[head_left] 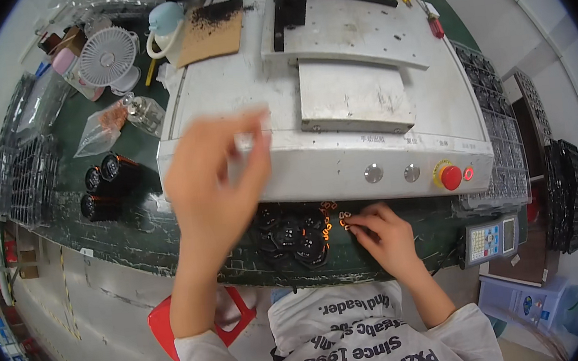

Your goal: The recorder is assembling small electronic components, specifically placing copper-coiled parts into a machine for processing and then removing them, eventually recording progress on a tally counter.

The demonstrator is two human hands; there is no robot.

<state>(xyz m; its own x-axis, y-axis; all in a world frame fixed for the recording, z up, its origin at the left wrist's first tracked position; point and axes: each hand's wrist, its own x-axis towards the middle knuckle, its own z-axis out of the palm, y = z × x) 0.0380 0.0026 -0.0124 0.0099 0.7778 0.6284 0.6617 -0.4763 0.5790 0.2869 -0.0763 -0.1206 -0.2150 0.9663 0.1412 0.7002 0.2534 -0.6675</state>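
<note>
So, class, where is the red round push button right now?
In the head view, the red round push button sits on the grey machine's front panel, at its right end, beside two silver buttons and above the right hand.

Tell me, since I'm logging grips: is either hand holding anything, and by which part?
The right hand pinches a small orange coil at its end, on the green mat. The raised left hand is blurred; a hold cannot be told.

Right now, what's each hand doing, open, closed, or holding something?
Left hand: raised and blurred, fingers pinched together; whether it holds anything cannot be told.
Right hand: fingertips pinching a small orange metal clip.
</note>
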